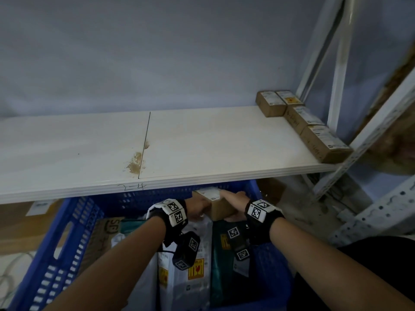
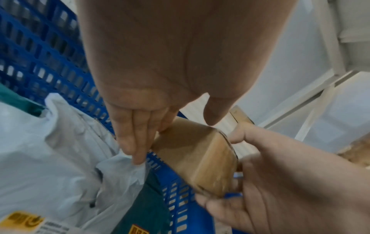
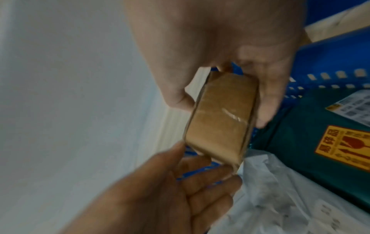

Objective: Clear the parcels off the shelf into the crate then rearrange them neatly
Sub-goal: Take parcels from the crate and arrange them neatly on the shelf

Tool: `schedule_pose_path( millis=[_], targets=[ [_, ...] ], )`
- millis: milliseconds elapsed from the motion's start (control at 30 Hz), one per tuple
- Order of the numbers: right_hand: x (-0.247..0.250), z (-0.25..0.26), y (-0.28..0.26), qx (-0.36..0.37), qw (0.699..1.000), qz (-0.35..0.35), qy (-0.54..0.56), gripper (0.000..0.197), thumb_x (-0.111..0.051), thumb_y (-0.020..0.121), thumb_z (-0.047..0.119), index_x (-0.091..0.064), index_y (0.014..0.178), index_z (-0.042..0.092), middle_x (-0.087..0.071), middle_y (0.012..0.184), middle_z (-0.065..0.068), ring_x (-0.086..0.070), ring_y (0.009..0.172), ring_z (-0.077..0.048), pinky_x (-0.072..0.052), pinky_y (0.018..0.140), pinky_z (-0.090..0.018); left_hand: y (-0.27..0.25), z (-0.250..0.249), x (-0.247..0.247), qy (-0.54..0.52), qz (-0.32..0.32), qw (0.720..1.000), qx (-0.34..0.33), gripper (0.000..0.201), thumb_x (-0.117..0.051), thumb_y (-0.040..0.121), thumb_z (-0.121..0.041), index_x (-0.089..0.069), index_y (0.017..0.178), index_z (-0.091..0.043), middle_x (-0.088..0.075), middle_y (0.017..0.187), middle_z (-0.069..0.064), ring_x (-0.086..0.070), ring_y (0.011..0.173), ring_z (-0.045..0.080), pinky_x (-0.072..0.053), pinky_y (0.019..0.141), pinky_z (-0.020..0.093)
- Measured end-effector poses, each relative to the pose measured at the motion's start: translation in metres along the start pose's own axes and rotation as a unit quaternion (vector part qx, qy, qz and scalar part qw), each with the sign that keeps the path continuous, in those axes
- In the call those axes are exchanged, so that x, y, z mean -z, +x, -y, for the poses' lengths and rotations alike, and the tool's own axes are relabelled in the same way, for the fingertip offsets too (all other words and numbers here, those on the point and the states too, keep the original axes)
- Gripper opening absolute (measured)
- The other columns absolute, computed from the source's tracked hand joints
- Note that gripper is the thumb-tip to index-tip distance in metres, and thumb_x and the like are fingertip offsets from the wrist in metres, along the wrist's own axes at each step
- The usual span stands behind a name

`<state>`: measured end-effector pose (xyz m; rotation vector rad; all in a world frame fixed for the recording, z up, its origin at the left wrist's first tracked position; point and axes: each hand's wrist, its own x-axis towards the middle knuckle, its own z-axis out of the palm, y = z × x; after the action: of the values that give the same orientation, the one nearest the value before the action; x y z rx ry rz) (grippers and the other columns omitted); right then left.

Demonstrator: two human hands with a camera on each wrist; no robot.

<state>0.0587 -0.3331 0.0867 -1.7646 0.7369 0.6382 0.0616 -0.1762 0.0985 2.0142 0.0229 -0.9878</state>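
White shelf [image 1: 202, 140] spans mid-frame; below, left hand [image 1: 199, 206] and right hand [image 1: 233, 198] both grip one brown box [image 1: 219, 206] over blue crate [image 1: 74, 223].

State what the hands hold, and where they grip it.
One cardboard box, above the crate: left hand on its left end, right hand on its right end.

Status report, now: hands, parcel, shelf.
Both hands, left hand and right hand, grip one small cardboard box over the blue crate. Four boxes remain at the shelf's right end. Nothing blocking.
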Motion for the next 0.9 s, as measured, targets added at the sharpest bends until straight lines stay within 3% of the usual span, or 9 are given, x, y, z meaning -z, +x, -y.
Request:
schedule_pose_path(
  millis=[67,100,133,200,300,533,633,767,900],
  targets=[
    [0.004,0.0,-0.013,-0.011,0.998,0.054,-0.03,0.082,-0.074,0.05,0.047,-0.055,0.118,0.006,-0.059,0.108,-0.017,-0.061,0.098,-0.031,-0.052,0.094,-0.046,-0.009,0.003,0.004,-0.058,-0.017,0.997,0.052,0.042,-0.036,0.101,-0.032,-0.046,0.128,0.0,-0.061,0.11,0.019,-0.059,0.078,0.024,-0.049,0.078,0.037],
    [0.006,0.002,-0.027,-0.025,0.994,0.093,-0.049,0.058,-0.071,0.058,0.042,-0.058,0.103,0.008,-0.059,0.097,-0.016,-0.06,0.092,-0.029,-0.05,0.093,-0.041,-0.014,0.005,0.006,-0.096,-0.001,0.992,0.08,0.049,-0.035,0.101,-0.037,-0.04,0.132,0.0,-0.056,0.123,0.024,-0.061,0.091,0.031,-0.049,0.085,0.04],
    [0.009,0.005,-0.042,-0.038,0.988,0.133,-0.062,0.033,-0.067,0.071,0.036,-0.057,0.09,0.01,-0.057,0.087,-0.014,-0.058,0.083,-0.026,-0.05,0.083,-0.034,-0.021,0.006,0.008,-0.125,0.02,0.987,0.1,0.05,-0.036,0.1,-0.039,-0.04,0.129,0.001,-0.055,0.123,0.025,-0.06,0.102,0.035,-0.048,0.093,0.042],
    [0.014,0.006,-0.059,-0.048,0.976,0.183,-0.109,0.014,-0.056,0.09,0.024,-0.054,0.082,0.012,-0.055,0.077,-0.011,-0.057,0.069,-0.022,-0.052,0.064,-0.028,-0.034,0.01,0.014,-0.155,0.058,0.98,0.109,0.039,-0.042,0.099,-0.033,-0.048,0.117,0.002,-0.06,0.104,0.02,-0.062,0.094,0.033,-0.05,0.092,0.043],
    [0.015,0.006,-0.069,-0.047,0.955,0.237,-0.171,0.008,-0.059,0.092,0.021,-0.059,0.094,0.014,-0.062,0.085,-0.01,-0.062,0.071,-0.02,-0.055,0.058,-0.026,-0.053,0.011,0.017,-0.139,0.097,0.982,0.078,0.013,-0.05,0.097,-0.02,-0.055,0.103,-0.01,-0.062,0.094,0.009,-0.062,0.082,0.023,-0.056,0.071,0.031],
    [0.015,0.003,-0.07,0.001,0.921,0.299,-0.251,0.027,-0.07,0.084,0.01,-0.063,0.109,0.017,-0.061,0.129,-0.014,-0.059,0.117,-0.03,-0.052,0.093,-0.04,-0.075,0.015,0.03,-0.042,0.139,0.988,0.045,0.009,-0.059,0.091,-0.021,-0.061,0.1,-0.019,-0.072,0.088,-0.002,-0.068,0.083,0.013,-0.056,0.067,0.019],
    [0.019,0.007,-0.072,0.014,0.914,0.31,-0.263,0.03,-0.067,0.086,0.005,-0.061,0.114,0.015,-0.057,0.134,-0.014,-0.055,0.124,-0.031,-0.048,0.096,-0.039,-0.078,0.01,0.034,-0.021,0.143,0.989,0.04,0.017,-0.062,0.089,-0.022,-0.061,0.105,-0.018,-0.072,0.092,-0.001,-0.068,0.086,0.014,-0.055,0.07,0.021],
    [0.033,0.017,-0.071,0.042,0.923,0.31,-0.224,0.033,-0.068,0.084,0.004,-0.061,0.115,0.013,-0.058,0.132,-0.017,-0.054,0.122,-0.036,-0.046,0.098,-0.043,-0.076,-0.008,0.038,-0.035,0.115,0.993,0.017,0.015,-0.063,0.088,-0.02,-0.059,0.103,-0.019,-0.069,0.094,-0.002,-0.064,0.09,0.013,-0.055,0.074,0.022],
    [0.052,0.034,-0.076,0.093,0.957,0.24,-0.137,0.019,-0.063,0.089,0.005,-0.062,0.103,0.017,-0.066,0.11,-0.01,-0.064,0.092,-0.026,-0.054,0.076,-0.03,-0.054,-0.03,0.048,-0.102,0.027,0.994,-0.029,0.034,-0.069,0.084,-0.018,-0.059,0.112,-0.002,-0.069,0.108,0.009,-0.066,0.102,0.023,-0.057,0.084,0.032]
  ],
)
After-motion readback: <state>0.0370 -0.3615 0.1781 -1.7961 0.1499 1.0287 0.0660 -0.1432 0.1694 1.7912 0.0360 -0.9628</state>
